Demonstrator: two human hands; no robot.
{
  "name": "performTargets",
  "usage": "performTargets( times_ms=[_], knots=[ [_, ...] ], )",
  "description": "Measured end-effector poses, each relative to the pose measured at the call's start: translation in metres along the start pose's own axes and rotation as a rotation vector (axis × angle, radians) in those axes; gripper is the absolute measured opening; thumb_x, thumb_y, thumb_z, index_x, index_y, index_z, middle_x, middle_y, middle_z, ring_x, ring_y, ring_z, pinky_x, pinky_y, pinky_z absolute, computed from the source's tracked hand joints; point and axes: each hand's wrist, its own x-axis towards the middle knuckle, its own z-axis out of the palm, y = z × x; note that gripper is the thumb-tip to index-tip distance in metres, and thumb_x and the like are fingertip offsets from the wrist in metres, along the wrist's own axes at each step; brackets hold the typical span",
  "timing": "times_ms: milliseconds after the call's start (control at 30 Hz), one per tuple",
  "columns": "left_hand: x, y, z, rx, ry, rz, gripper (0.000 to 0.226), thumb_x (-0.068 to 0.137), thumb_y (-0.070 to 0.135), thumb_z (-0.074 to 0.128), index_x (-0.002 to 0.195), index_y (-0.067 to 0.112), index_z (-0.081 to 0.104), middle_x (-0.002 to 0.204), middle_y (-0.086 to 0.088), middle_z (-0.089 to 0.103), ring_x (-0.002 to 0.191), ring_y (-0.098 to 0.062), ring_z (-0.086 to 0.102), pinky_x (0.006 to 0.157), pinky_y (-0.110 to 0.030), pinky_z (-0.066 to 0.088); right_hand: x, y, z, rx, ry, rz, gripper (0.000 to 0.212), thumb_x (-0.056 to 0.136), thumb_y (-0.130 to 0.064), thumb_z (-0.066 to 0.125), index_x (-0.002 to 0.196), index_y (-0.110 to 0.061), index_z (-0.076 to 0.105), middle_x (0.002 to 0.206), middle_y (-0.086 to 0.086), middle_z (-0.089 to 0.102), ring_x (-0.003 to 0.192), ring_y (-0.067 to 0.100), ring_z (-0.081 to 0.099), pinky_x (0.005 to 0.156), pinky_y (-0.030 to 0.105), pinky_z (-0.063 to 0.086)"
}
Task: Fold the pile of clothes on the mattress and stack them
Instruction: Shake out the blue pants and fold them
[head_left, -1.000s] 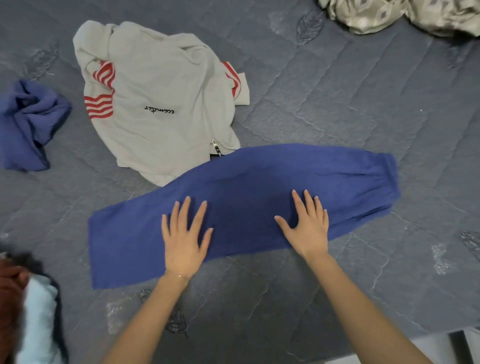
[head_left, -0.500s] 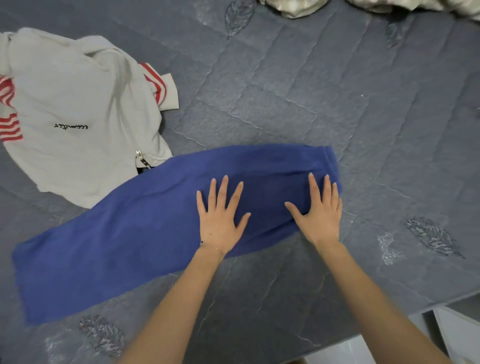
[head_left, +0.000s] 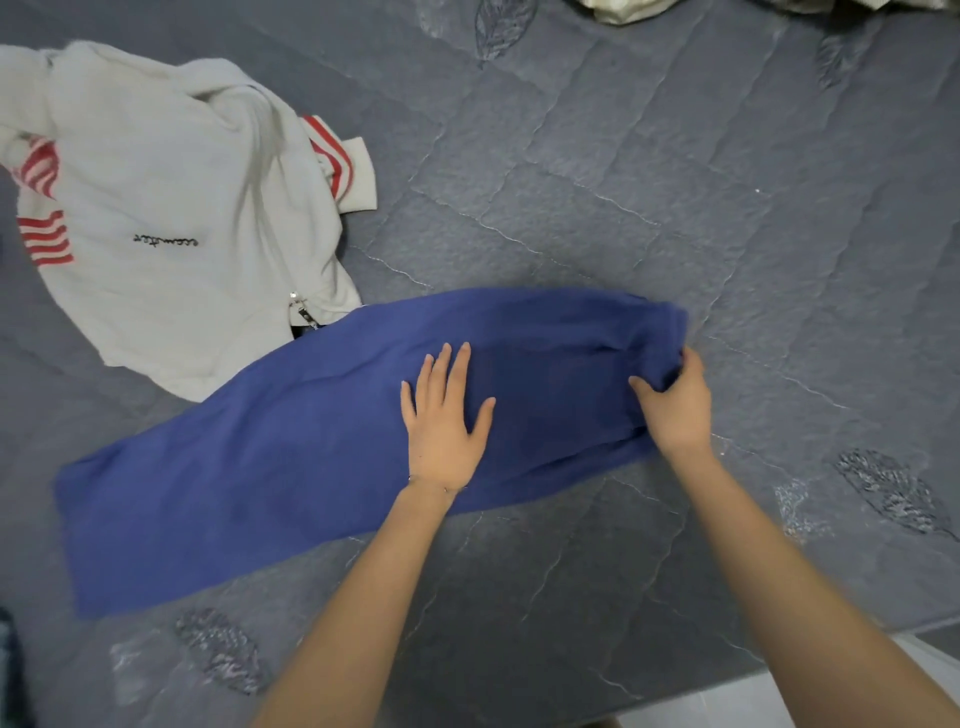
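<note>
Previously flat, the right hand (head_left: 675, 405) is now bunching the right end of the long blue fabric garment (head_left: 260, 467) lying across the grey quilted mattress (head_left: 623, 208). The left hand (head_left: 441, 421) is pressing mid-cloth, fingers spread. Slackening pressure is risking a skewed fold.

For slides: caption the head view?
Left hand presses long blue cloth garment on grey quilted mattress; right hand grips its end.

Long blue garment (head_left: 291, 467) flat across the grey quilted mattress (head_left: 571, 182) — rumpled white red-striped jacket (head_left: 171, 208) just beside.
</note>
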Motion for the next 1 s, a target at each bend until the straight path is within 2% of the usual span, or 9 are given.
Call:
performTargets(
  times_ms=[133, 300, 500, 567, 667, 733, 800, 900, 1000],
  knots=[
    [-0.02, -0.038, -0.048, -0.287, 0.142, -0.063, 0.06, 0.094, 0.039, 0.049, 0.149, 0.028, 0.025, 0.154, 0.009, 0.029, 0.144, -0.013, 0.02, 0.118, -0.039, 0.005, -0.036, -0.027, 0.026, 0.144, 0.038, -0.035, 0.057, 0.085, -0.007, 0.064, 0.137, -0.009, 0.039, 0.124, 0.007, 0.058, 0.107, 0.021, 0.057, 0.093, 0.033, 0.046],
    [-0.067, -0.147, -0.107, -0.086, 0.196, -0.217, 0.069, 0.089, 0.059, 0.036, 0.15, 0.031, 0.021, 0.157, 0.005, 0.023, 0.147, -0.015, 0.012, 0.118, -0.045, 0.004, -0.097, -0.072, 0.072, 0.128, -0.068, -0.194, 0.037, 0.086, -0.005, 0.062, 0.12, -0.016, 0.05, 0.112, -0.002, 0.059, 0.098, 0.014, 0.057, 0.084, 0.027, 0.046],
    [-0.116, -0.233, -0.149, -0.106, 0.225, -0.349, 0.076, 0.085, 0.065, 0.036, 0.149, 0.026, 0.027, 0.155, 0.006, 0.027, 0.145, -0.014, 0.02, 0.118, -0.043, 0.01, -0.202, -0.125, 0.174, 0.097, -0.296, -0.398, 0.047, 0.088, -0.014, 0.064, 0.132, -0.017, 0.049, 0.126, -0.01, 0.052, 0.11, 0.002, 0.051, 0.092, 0.015, 0.043],
    [-0.127, -0.246, -0.158, -0.327, 0.249, -0.381, 0.071, 0.088, 0.059, 0.047, 0.147, 0.023, 0.032, 0.151, 0.007, 0.034, 0.139, -0.008, 0.03, 0.117, -0.04, 0.023, -0.241, -0.142, 0.209, 0.097, -0.393, -0.466, 0.045, 0.089, -0.016, 0.064, 0.132, -0.018, 0.049, 0.122, -0.01, 0.05, 0.103, -0.003, 0.048, 0.084, 0.007, 0.04],
    [-0.138, -0.256, -0.178, -0.929, 0.178, -0.518, 0.04, 0.097, 0.044, 0.047, 0.135, 0.036, 0.041, 0.139, 0.003, 0.052, 0.121, -0.008, 0.053, 0.107, -0.035, 0.041, -0.291, -0.16, 0.258, 0.023, -0.51, -0.583, 0.047, 0.09, -0.015, 0.062, 0.135, -0.015, 0.048, 0.121, -0.003, 0.049, 0.101, 0.003, 0.047, 0.08, 0.014, 0.041],
    [-0.141, -0.269, -0.19, -1.262, 0.11, -0.613, 0.036, 0.096, 0.055, 0.04, 0.128, 0.04, 0.047, 0.118, 0.004, 0.067, 0.096, -0.009, 0.066, 0.084, -0.031, 0.054, -0.318, -0.166, 0.289, -0.051, -0.622, -0.649, 0.051, 0.091, -0.013, 0.061, 0.139, -0.014, 0.044, 0.123, 0.002, 0.049, 0.106, 0.01, 0.049, 0.083, 0.023, 0.044],
    [-0.146, -0.285, -0.196, -1.395, 0.111, -0.645, 0.037, 0.092, 0.056, 0.046, 0.122, 0.035, 0.053, 0.102, 0.004, 0.069, 0.081, -0.009, 0.065, 0.06, -0.024, 0.054, -0.337, -0.168, 0.312, -0.136, -0.801, -0.689, 0.056, 0.091, -0.012, 0.06, 0.143, -0.013, 0.039, 0.128, 0.004, 0.047, 0.115, 0.016, 0.048, 0.091, 0.025, 0.042],
    [-0.148, -0.31, -0.203, -1.259, 0.225, -0.71, 0.009, 0.093, 0.021, 0.059, 0.102, 0.024, 0.06, 0.092, 0.0, 0.064, 0.079, -0.011, 0.06, 0.05, -0.02, 0.05, -0.348, -0.158, 0.329, -0.167, -0.924, -0.753, 0.054, 0.089, -0.01, 0.061, 0.14, -0.012, 0.044, 0.132, 0.003, 0.051, 0.123, 0.014, 0.046, 0.101, 0.025, 0.04],
    [-0.152, -0.341, -0.204, -1.024, 0.312, -0.685, 0.014, 0.093, 0.003, 0.055, 0.099, 0.015, 0.056, 0.089, -0.001, 0.06, 0.078, -0.013, 0.055, 0.056, -0.016, 0.047, -0.329, -0.144, 0.324, -0.209, -0.718, -0.759, 0.048, 0.09, -0.012, 0.061, 0.137, -0.011, 0.049, 0.137, 0.005, 0.051, 0.128, 0.019, 0.045, 0.109, 0.031, 0.035]
  ],
)
